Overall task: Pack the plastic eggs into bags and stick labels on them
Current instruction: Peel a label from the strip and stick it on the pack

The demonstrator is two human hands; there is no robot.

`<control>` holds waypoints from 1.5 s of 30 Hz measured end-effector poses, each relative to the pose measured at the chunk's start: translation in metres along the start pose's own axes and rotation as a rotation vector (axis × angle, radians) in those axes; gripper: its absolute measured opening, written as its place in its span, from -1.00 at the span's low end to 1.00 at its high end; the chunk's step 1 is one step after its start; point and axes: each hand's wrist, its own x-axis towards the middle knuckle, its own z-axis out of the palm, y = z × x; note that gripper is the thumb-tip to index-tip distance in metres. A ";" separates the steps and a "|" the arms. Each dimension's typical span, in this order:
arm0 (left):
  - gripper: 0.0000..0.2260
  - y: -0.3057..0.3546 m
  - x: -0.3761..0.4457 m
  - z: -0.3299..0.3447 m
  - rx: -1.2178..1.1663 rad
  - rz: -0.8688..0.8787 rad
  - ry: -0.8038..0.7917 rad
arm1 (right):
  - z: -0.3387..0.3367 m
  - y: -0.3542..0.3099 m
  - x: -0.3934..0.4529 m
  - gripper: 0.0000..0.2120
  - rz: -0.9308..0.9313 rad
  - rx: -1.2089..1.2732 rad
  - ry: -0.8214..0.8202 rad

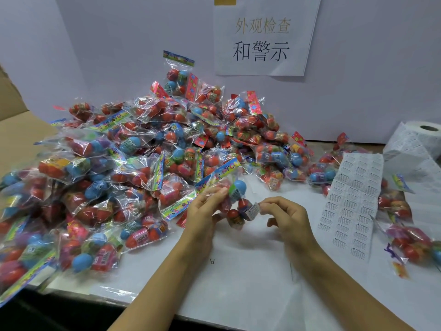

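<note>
My left hand (205, 211) grips a clear bag of plastic eggs (235, 199), lifted above the white table, with a blue egg at its top and red ones below. My right hand (284, 216) pinches a small white warning label (253, 210) against the bag's lower right side. A strip of white warning labels (350, 206) lies flat to the right of my hands. It runs back to a label roll (420, 137) at the far right.
A big heap of filled egg bags (133, 158) covers the left and middle of the table (250, 263). A few more bags (410, 242) lie right of the strip. A cardboard box (14, 115) stands far left; a paper sign (262, 39) hangs on the wall.
</note>
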 end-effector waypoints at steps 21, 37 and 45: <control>-0.80 0.001 -0.004 -0.001 -0.067 -0.036 -0.085 | 0.002 0.003 -0.001 -0.77 0.028 -0.038 -0.158; -0.36 -0.012 -0.015 0.039 0.547 0.413 -0.267 | -0.076 -0.045 -0.016 -0.83 0.024 -0.118 -0.030; -0.46 -0.059 -0.007 0.083 0.830 0.628 -0.707 | -0.198 -0.057 -0.107 -0.74 0.201 -0.279 0.072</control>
